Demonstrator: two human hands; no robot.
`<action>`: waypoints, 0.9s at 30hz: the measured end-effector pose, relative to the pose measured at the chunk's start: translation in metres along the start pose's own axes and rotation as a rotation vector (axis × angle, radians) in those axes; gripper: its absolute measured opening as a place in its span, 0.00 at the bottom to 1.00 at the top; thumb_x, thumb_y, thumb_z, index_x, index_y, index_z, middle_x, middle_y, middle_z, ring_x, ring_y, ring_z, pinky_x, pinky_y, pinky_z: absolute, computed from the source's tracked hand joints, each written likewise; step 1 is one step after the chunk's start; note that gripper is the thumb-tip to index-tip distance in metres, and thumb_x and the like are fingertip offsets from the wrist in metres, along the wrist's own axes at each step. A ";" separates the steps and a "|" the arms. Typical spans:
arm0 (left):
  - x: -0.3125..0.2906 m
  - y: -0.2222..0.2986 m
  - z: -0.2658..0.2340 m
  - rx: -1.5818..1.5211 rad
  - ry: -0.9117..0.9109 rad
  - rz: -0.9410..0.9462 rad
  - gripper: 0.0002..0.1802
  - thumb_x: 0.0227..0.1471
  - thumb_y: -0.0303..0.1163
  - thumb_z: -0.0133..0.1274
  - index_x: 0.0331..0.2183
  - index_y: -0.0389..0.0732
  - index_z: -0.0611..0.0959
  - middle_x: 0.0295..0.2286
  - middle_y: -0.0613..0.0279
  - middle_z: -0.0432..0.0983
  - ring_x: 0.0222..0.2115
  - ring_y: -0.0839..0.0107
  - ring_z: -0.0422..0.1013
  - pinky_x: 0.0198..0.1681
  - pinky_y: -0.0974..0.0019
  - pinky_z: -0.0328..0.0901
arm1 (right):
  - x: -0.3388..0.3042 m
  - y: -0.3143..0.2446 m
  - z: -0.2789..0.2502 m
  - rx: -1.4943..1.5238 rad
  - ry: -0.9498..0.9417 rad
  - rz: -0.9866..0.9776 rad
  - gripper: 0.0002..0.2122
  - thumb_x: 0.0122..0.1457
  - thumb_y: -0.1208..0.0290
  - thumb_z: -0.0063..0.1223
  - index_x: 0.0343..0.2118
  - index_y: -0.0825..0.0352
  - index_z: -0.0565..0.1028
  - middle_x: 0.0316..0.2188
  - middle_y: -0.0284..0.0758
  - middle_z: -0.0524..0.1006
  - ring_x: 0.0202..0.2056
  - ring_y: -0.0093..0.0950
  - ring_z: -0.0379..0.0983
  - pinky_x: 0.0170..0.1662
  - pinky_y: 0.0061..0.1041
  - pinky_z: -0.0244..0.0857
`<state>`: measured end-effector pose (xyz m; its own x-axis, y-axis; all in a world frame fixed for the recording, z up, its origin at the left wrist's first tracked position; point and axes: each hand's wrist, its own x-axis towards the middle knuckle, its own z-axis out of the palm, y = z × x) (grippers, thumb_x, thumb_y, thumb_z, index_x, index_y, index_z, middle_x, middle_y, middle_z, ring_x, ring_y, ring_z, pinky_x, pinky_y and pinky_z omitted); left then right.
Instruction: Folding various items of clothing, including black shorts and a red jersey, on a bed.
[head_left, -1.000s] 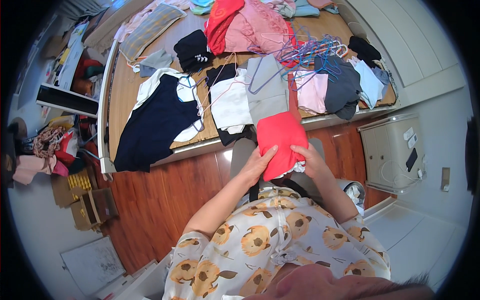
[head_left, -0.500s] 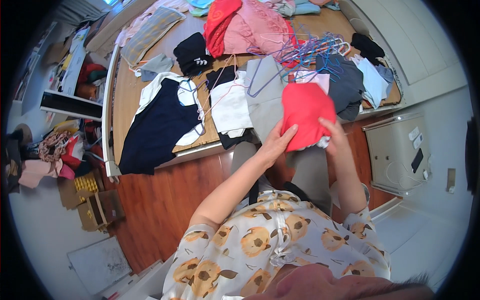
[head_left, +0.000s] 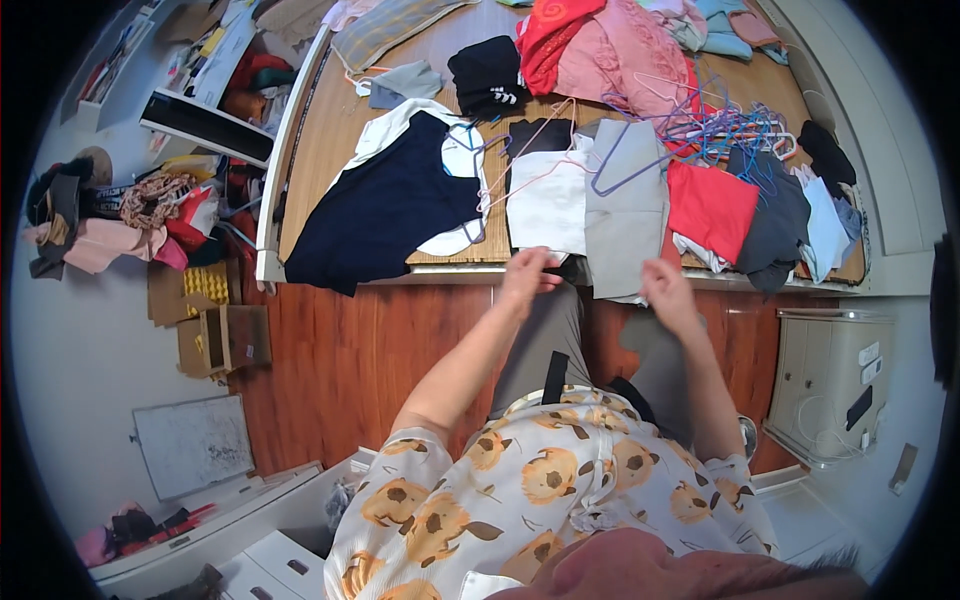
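My left hand (head_left: 529,279) is at the bed's front edge, by the lower edge of a folded white garment (head_left: 547,205). Its thumb and fingers are apart and hold nothing I can see. My right hand (head_left: 668,293) hovers beside the lower right corner of a folded grey garment (head_left: 626,235), fingers loosely curled and apart, slightly blurred. The grey garment hangs a little over the edge. To its right lies a folded red garment (head_left: 712,212) with white cloth under it. A dark navy garment (head_left: 385,205) lies spread out over a white one on the left.
Tangled hangers (head_left: 735,135) lie at the right, and a purple hanger (head_left: 625,165) rests on the grey garment. Behind are a black folded garment (head_left: 487,77) and pink cloth (head_left: 620,60). A beige cabinet (head_left: 825,385) stands right; cardboard boxes (head_left: 235,338) are on the left.
The red garment was in both my hands and now lies on the bed, let go. My hands have moved apart, toward the white and grey garments. The view has shifted left.
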<state>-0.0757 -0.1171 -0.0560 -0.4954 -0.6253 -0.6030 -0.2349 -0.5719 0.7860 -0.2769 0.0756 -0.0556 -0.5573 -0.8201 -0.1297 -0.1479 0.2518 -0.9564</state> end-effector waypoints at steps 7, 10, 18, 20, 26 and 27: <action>0.063 0.004 -0.072 0.128 0.286 0.105 0.16 0.54 0.38 0.47 0.39 0.37 0.76 0.32 0.57 0.76 0.26 0.68 0.75 0.26 0.69 0.68 | -0.035 -0.037 0.063 0.098 -0.360 0.134 0.10 0.56 0.76 0.46 0.40 0.73 0.71 0.26 0.35 0.76 0.25 0.19 0.72 0.29 0.18 0.67; 0.107 -0.028 -0.156 0.497 0.525 0.403 0.20 0.49 0.36 0.50 0.43 0.34 0.75 0.36 0.49 0.75 0.37 0.56 0.73 0.39 0.62 0.68 | -0.041 -0.058 0.090 0.091 -0.475 0.066 0.10 0.56 0.77 0.46 0.39 0.74 0.71 0.25 0.35 0.76 0.24 0.18 0.71 0.28 0.17 0.66; 0.104 0.015 -0.095 1.198 0.394 0.413 0.28 0.44 0.32 0.54 0.48 0.34 0.67 0.45 0.42 0.65 0.41 0.48 0.69 0.44 0.54 0.65 | -0.063 -0.038 0.089 0.080 -0.476 0.186 0.10 0.57 0.75 0.47 0.40 0.73 0.71 0.25 0.34 0.76 0.24 0.18 0.71 0.29 0.18 0.65; 0.104 0.019 -0.095 1.267 0.379 0.379 0.25 0.44 0.33 0.53 0.45 0.34 0.68 0.42 0.41 0.67 0.39 0.47 0.70 0.41 0.53 0.66 | -0.067 -0.037 0.091 0.087 -0.523 0.220 0.11 0.58 0.74 0.46 0.41 0.73 0.72 0.25 0.34 0.76 0.24 0.18 0.72 0.29 0.18 0.66; 0.120 0.015 -0.124 1.473 0.450 0.300 0.10 0.50 0.28 0.43 0.35 0.35 0.72 0.34 0.44 0.74 0.35 0.50 0.73 0.37 0.55 0.69 | -0.071 -0.048 0.101 0.058 -0.625 0.296 0.10 0.59 0.76 0.44 0.41 0.74 0.71 0.29 0.35 0.76 0.28 0.17 0.71 0.32 0.17 0.67; 0.120 0.019 -0.127 1.485 0.470 0.263 0.09 0.50 0.29 0.43 0.33 0.35 0.74 0.33 0.44 0.75 0.35 0.50 0.74 0.37 0.55 0.69 | -0.071 -0.045 0.101 0.054 -0.624 0.284 0.10 0.59 0.76 0.44 0.41 0.74 0.71 0.29 0.35 0.76 0.29 0.18 0.72 0.32 0.17 0.67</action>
<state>-0.0335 -0.2699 -0.1304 -0.4263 -0.8825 -0.1986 -0.9040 0.4078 0.1284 -0.1480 0.0709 -0.0293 0.0087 -0.8725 -0.4885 -0.0151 0.4883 -0.8725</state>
